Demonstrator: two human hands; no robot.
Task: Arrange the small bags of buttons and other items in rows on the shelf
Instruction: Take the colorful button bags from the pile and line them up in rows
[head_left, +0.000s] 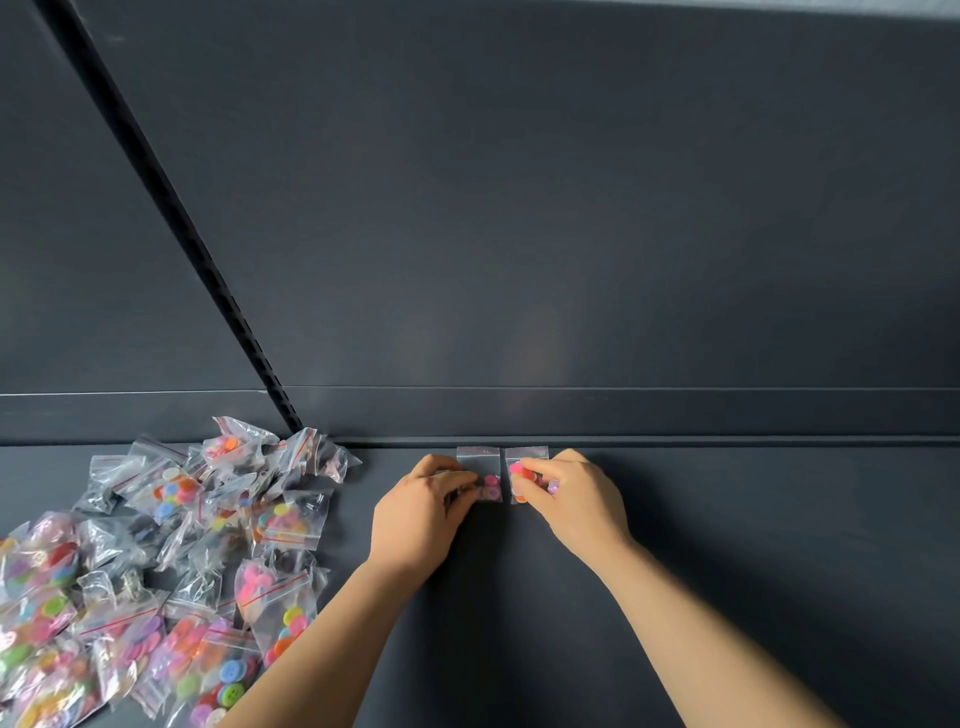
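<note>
Two small clear zip bags lie side by side on the dark shelf (727, 545), right against its back lip. The left bag (483, 470) holds pink and purple buttons; my left hand (421, 512) rests on its left side with curled fingertips pinching it. The right bag (522, 475) holds pink and orange buttons; my right hand (576, 499) covers its right half, fingers curled on it. A big loose pile of button bags (171, 561) lies at the left of the shelf.
A dark back panel (571, 234) rises behind the shelf, with a slotted upright post (171, 208) running diagonally down to the pile. The low back lip (675, 415) runs the shelf's full width.
</note>
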